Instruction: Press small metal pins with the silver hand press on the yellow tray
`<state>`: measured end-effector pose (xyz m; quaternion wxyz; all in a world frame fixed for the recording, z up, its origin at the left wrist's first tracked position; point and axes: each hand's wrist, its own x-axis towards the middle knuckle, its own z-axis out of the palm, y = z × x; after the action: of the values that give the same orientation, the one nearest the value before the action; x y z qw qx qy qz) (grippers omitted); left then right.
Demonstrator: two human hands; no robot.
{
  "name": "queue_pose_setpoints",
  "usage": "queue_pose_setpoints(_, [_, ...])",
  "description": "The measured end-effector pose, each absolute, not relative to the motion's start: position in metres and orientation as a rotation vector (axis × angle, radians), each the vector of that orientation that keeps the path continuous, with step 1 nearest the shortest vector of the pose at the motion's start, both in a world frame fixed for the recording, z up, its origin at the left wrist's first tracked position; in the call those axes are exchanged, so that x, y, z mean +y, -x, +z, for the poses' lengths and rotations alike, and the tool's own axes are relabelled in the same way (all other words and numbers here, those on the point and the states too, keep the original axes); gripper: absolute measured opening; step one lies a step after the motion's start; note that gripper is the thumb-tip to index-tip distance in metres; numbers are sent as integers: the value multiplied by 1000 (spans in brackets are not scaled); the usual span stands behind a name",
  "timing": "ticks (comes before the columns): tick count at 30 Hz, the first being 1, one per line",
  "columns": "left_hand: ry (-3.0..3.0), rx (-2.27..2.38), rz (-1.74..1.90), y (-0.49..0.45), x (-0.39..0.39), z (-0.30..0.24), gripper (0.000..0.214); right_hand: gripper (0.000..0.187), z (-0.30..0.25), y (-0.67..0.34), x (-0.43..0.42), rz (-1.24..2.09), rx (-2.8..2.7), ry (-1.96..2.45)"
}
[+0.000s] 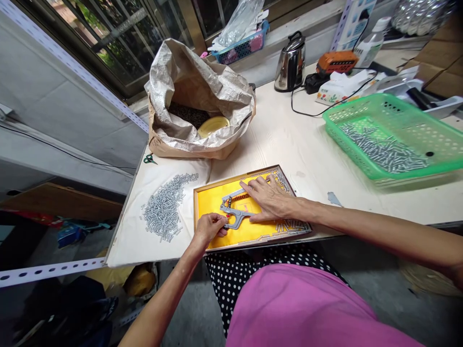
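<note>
A wooden-framed tray with a yellow lining [217,195] lies at the table's front edge. On it rests a grey metal hand tool [235,212] shaped like pliers. My right hand [269,197] lies flat on the tray with fingers spread, pressing on the tool's upper part. My left hand [210,226] is pinched closed at the tray's front left, right beside the tool's lower handle; what it pinches is too small to name. Small metal pieces [292,224] line the tray's right side.
A pile of small metal pins [166,207] lies on white cloth left of the tray. Behind stands a paper sack [195,96] holding a yellow bowl [213,125]. A green basket [394,135] of pins sits right, a kettle [291,62] at the back. Scissors [149,159] lie left.
</note>
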<state>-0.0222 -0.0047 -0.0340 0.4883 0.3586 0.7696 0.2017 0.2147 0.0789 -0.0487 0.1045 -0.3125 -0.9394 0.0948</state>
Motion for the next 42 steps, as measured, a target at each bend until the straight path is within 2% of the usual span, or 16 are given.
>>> queue_pose_setpoints(4, [-889,1877,479,23,-5,-35,15,85,-49,-211,73,251,-2748,987])
queue_pose_setpoints(8, [-893,1888,494,24,-5,-37,18,77,-48,-210,69,256,-2734,1027])
queue_pose_setpoints(15, [-880,1885,514,22,-6,-37,12,87,-50,-214,65,271,-2764,1020])
queue_pose_setpoints(20, [-875,1892,515,22,-6,-37,13,71,-52,-211,62,344,-2749,1056])
queue_pose_setpoints(24, [-908,1904,477,24,-10,-38,15,69,-57,-209,61,356,-2717,1047])
queue_pose_setpoints(28, [-1476,2109,478,14,-20,-32,21,67,-59,-210,57,342,-2695,1046])
queue_pose_setpoints(31, [-2152,2038,464,-4,-19,-28,54,64,-57,-208,54,277,-2693,933])
queue_pose_setpoints(33, [-2382,1898,342,-15,-12,-26,67,65,-54,-205,53,218,-2690,842])
queue_pose_setpoints(38, [-2435,1885,21,-25,12,-21,64,68,-46,-201,56,154,-2687,895])
queue_pose_setpoints(40, [-2441,1908,-30,-23,15,-19,61,61,-44,-200,57,78,-2700,959])
queue_pose_setpoints(42, [-2435,1930,-62,-21,16,-18,55,45,-45,-199,58,-19,-2719,983])
